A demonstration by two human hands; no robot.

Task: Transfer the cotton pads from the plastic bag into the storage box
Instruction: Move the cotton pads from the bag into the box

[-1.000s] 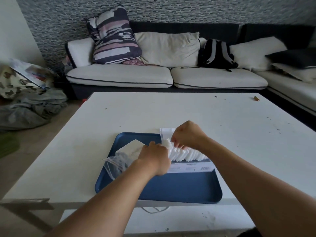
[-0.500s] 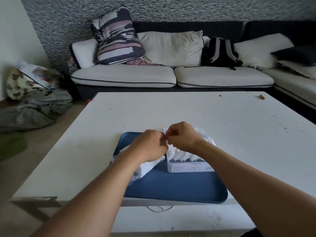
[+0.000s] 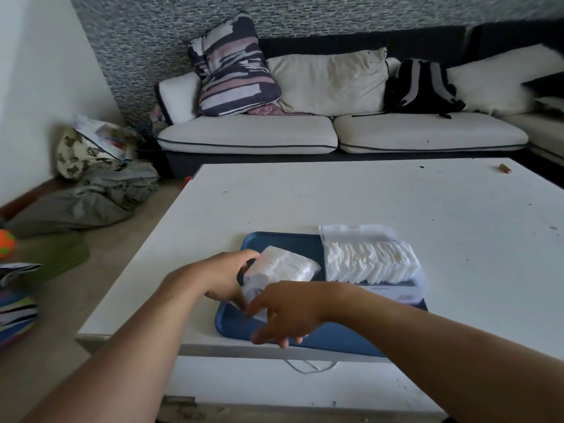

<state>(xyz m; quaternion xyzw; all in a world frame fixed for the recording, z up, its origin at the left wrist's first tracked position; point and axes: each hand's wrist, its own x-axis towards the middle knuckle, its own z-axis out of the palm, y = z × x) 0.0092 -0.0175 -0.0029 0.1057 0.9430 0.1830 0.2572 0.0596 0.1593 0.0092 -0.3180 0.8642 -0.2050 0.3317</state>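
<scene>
A clear plastic bag of white cotton pads (image 3: 279, 270) lies on the left half of a blue tray (image 3: 323, 335). My left hand (image 3: 224, 277) grips the bag's left end, thumb on top and fingers underneath. My right hand (image 3: 282, 312) is at the bag's near end, its thumb and forefinger pinching the plastic while the other fingers spread loosely over the tray. To the right on the tray stands the clear storage box (image 3: 396, 293), lid (image 3: 355, 233) open at the back, with a row of upright cotton pads (image 3: 370, 261) in it.
The tray sits near the front edge of a white table (image 3: 366, 203). A small brown item (image 3: 505, 169) lies at the table's far right. Behind is a sofa with cushions and a black backpack (image 3: 422, 87). Clothes and bags lie on the floor at left.
Both hands left the storage box and moved left and nearer to the plastic bag. The bag now lies in full view with both hands on it. The camera has shifted.
</scene>
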